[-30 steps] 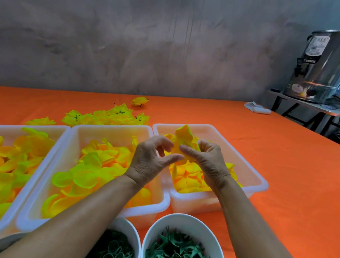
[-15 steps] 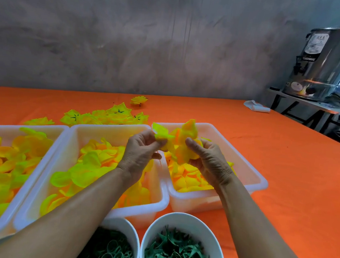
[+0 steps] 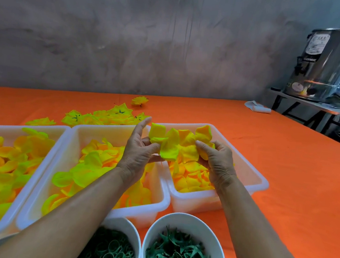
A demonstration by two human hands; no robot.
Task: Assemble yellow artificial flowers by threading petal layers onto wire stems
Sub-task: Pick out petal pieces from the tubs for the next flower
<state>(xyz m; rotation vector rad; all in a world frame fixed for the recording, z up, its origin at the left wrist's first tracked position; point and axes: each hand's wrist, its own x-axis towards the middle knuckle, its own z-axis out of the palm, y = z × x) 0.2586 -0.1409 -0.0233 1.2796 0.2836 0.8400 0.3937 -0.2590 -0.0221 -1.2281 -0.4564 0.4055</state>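
Note:
Both hands hold a spread yellow petal layer (image 3: 176, 143) above the right white tub (image 3: 249, 173). My left hand (image 3: 140, 153) pinches its left side, forefinger sticking up. My right hand (image 3: 217, 159) grips its right side with curled fingers. Loose yellow-orange petals fill the right tub, the middle tub (image 3: 78, 133) and the left tub (image 3: 59, 139). Finished yellow flowers (image 3: 104, 118) lie on the orange table behind the tubs. No wire stem shows.
Two white bowls sit at the front edge: one with green rings (image 3: 127, 226), one with green calyx pieces (image 3: 213, 233). A steel urn (image 3: 326, 66) stands on a side stand at the right. A white cloth (image 3: 257, 107) lies at the far table edge.
The hands have drawn apart and risen slightly, and the bunched petal piece has opened out into a wide layer between them.

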